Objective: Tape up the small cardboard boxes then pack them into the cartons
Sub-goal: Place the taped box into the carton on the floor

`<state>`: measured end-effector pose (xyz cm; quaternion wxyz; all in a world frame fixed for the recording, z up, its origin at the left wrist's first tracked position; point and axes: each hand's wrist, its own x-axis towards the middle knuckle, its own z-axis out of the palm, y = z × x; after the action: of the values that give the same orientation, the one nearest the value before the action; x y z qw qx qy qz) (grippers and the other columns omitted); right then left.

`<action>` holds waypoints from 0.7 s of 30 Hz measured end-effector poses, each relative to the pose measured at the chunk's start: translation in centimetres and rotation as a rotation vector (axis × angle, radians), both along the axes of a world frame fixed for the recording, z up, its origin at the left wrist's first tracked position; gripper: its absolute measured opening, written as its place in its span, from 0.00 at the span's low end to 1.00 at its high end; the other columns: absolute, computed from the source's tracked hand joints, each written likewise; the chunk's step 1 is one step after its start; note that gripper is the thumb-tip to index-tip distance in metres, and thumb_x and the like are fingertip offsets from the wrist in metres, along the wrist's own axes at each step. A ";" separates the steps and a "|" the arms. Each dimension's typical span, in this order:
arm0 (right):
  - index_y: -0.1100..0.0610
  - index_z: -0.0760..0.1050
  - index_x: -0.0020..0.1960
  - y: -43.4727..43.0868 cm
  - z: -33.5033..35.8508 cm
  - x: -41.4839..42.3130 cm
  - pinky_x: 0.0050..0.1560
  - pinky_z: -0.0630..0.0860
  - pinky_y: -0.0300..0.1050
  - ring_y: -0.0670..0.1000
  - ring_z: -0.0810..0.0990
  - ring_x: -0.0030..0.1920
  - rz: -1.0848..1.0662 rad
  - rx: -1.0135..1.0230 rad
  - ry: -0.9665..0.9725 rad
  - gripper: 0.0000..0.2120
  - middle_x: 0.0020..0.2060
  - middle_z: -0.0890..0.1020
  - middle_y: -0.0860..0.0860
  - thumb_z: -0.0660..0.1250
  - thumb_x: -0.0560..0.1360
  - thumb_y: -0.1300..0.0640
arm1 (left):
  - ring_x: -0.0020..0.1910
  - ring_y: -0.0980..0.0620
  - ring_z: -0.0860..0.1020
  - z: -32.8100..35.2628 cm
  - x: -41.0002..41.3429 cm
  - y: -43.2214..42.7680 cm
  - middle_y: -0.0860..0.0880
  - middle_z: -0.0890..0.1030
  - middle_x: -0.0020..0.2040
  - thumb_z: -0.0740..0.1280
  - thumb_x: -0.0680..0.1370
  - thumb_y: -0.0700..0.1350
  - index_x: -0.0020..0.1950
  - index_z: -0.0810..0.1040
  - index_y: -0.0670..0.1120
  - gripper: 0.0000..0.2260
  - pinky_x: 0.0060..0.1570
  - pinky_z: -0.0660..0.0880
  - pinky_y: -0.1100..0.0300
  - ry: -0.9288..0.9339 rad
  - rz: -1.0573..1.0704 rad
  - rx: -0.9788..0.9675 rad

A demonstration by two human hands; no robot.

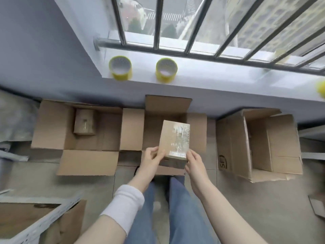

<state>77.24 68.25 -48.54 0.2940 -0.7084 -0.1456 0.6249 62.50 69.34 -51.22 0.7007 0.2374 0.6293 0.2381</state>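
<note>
A small cardboard box (173,138) with shiny clear tape across its top face is held in the air over the middle open carton (197,131). My left hand (153,156) grips its near left corner and my right hand (193,160) grips its near right corner. Another small taped box (84,124) stands inside the left open carton (52,124). A third open carton (274,143) sits to the right, on the floor.
Two yellow tape rolls (121,67) (166,70) stand on the white window sill (211,80) behind the cartons; a third yellow roll (320,88) shows at the far right edge. A box and white metal rail (44,221) lie at lower left. My legs stand below the hands.
</note>
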 end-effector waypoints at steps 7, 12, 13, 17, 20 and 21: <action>0.46 0.57 0.75 6.1 -18.9 4.8 0.71 0.61 0.54 0.51 0.66 0.69 0.165 -0.116 -0.045 0.25 0.69 0.67 0.50 0.59 0.80 0.53 | 0.52 0.60 0.74 -18.3 4.9 6.3 0.56 0.77 0.55 0.65 0.77 0.51 0.61 0.73 0.48 0.14 0.42 0.68 0.75 0.215 -0.155 0.072; 0.49 0.66 0.70 10.2 -34.9 6.4 0.69 0.62 0.47 0.47 0.70 0.65 0.082 -0.108 -0.004 0.21 0.65 0.74 0.48 0.56 0.79 0.64 | 0.53 0.55 0.76 -34.4 7.3 10.1 0.47 0.79 0.58 0.66 0.77 0.44 0.63 0.74 0.43 0.15 0.52 0.68 0.68 0.282 -0.154 0.046; 0.50 0.65 0.71 11.0 -37.8 6.5 0.70 0.61 0.47 0.47 0.70 0.65 0.043 -0.128 0.009 0.22 0.65 0.74 0.49 0.56 0.79 0.65 | 0.54 0.55 0.76 -37.1 7.8 10.8 0.46 0.79 0.59 0.66 0.77 0.43 0.64 0.73 0.42 0.16 0.52 0.67 0.70 0.286 -0.159 0.037; 0.50 0.60 0.74 13.3 -46.6 6.6 0.67 0.64 0.47 0.48 0.69 0.63 -0.226 -0.211 0.090 0.26 0.67 0.72 0.51 0.51 0.79 0.68 | 0.62 0.49 0.74 -45.5 9.2 12.8 0.42 0.76 0.63 0.65 0.78 0.40 0.67 0.70 0.38 0.18 0.54 0.65 0.68 0.301 -0.223 0.021; 0.52 0.59 0.75 14.8 -51.0 6.4 0.67 0.66 0.48 0.54 0.69 0.67 -0.422 -0.208 0.114 0.26 0.68 0.71 0.54 0.51 0.79 0.69 | 0.66 0.48 0.71 -49.7 10.0 14.2 0.42 0.73 0.66 0.63 0.79 0.40 0.70 0.66 0.39 0.20 0.58 0.64 0.67 0.299 -0.251 0.000; 0.52 0.58 0.75 15.2 -52.1 6.4 0.67 0.66 0.48 0.54 0.69 0.67 -0.468 -0.201 0.115 0.26 0.68 0.71 0.55 0.51 0.79 0.70 | 0.67 0.48 0.70 -50.7 10.3 14.6 0.41 0.72 0.67 0.63 0.79 0.40 0.70 0.65 0.39 0.20 0.59 0.64 0.66 0.290 -0.255 -0.012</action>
<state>83.69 83.49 -100.62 0.3663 -0.7118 0.1019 0.5905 72.79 83.95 -101.90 0.6284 0.3428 0.6901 0.1069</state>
